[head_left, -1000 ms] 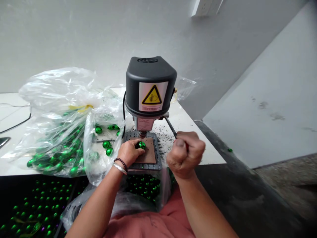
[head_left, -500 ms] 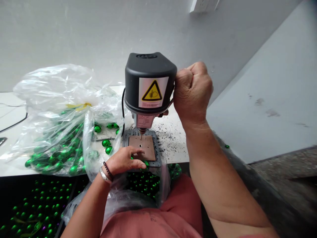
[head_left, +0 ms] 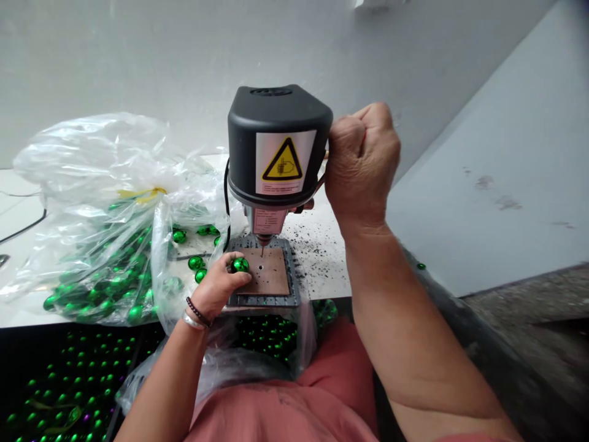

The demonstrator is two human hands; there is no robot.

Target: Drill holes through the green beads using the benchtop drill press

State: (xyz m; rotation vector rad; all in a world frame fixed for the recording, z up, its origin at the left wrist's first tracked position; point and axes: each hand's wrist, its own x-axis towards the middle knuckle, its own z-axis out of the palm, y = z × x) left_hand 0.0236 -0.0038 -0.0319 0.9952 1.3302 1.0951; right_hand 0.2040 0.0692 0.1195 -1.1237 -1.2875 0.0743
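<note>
Between the thumb and fingers of my left hand (head_left: 219, 285) is a shiny green ball (head_left: 240, 264), held over the left side of a brown board (head_left: 271, 282). The board lies on the grey base (head_left: 292, 261) of a small drill press (head_left: 278, 147) and has a hole in its middle. Just above that hole points the thin drill bit (head_left: 262, 251). My right hand (head_left: 363, 162) is a fist at the right of the black motor housing, wrapped round the press's lever handle, which is mostly hidden.
At left lies a clear plastic bag (head_left: 96, 147) of green balls, tied with yellow. Loose green balls (head_left: 196, 263) sit beside my left hand. Dark shavings (head_left: 317, 258) litter the white table. Below the edge, more green balls (head_left: 267, 337) fill an open bag.
My left hand has moved up and left from the board's front edge, and a green ball now shows in its fingers. My right hand stays on the lever handle.
</note>
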